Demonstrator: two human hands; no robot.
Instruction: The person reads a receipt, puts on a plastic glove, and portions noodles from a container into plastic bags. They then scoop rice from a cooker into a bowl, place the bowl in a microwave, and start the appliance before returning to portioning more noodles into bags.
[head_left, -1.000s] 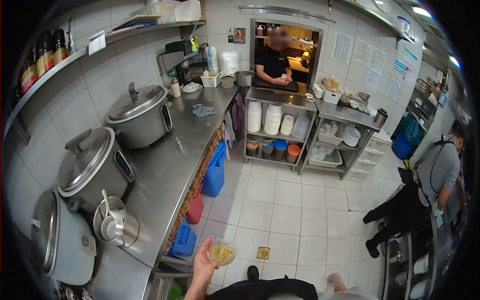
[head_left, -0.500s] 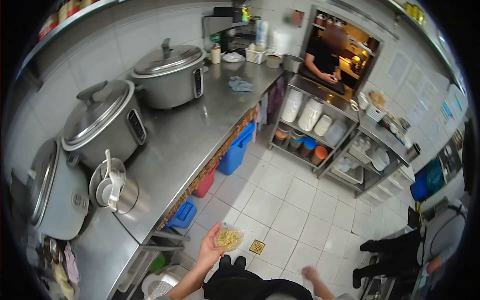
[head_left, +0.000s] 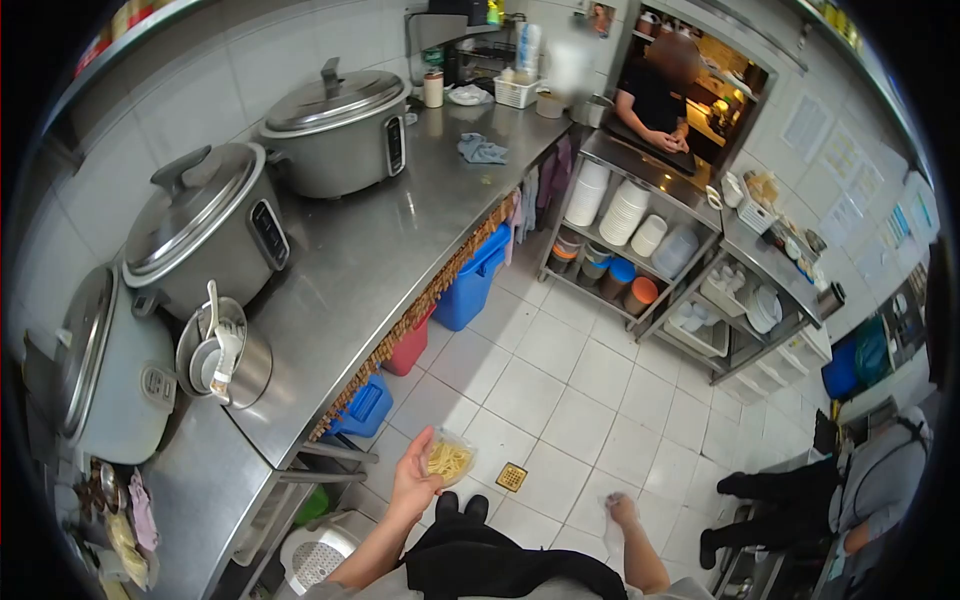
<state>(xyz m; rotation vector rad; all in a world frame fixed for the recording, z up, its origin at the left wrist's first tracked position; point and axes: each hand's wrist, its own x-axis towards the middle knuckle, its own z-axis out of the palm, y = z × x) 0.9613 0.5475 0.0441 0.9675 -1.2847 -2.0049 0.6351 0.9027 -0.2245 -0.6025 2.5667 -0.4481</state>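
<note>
My left hand (head_left: 411, 484) pinches a small clear plastic bag (head_left: 466, 444) by its left side, out over the tiled floor. Pale yellow thin strips (head_left: 448, 460) fill it; they look like cut noodles or shreds. Lower right of it, my right hand (head_left: 622, 508) is closed in front of my body, with a thin translucent piece of plastic (head_left: 610, 528) showing beside the fingers. Both hands stay apart from the counter.
A steel counter (head_left: 350, 290) runs along the left, bearing large rice cookers (head_left: 205, 225), a steel pot (head_left: 250, 365) with utensils and a blue cloth (head_left: 482, 149). Bins (head_left: 472, 290) stand underneath. Ahead is a shelf of bowls (head_left: 625, 212); one person (head_left: 650, 105) stands behind it, another (head_left: 880, 470) at right.
My right hand has come up and forward, and the translucent plastic beside it now shows. The left hand with its bag sits slightly higher and further left. The head view has shifted a little.
</note>
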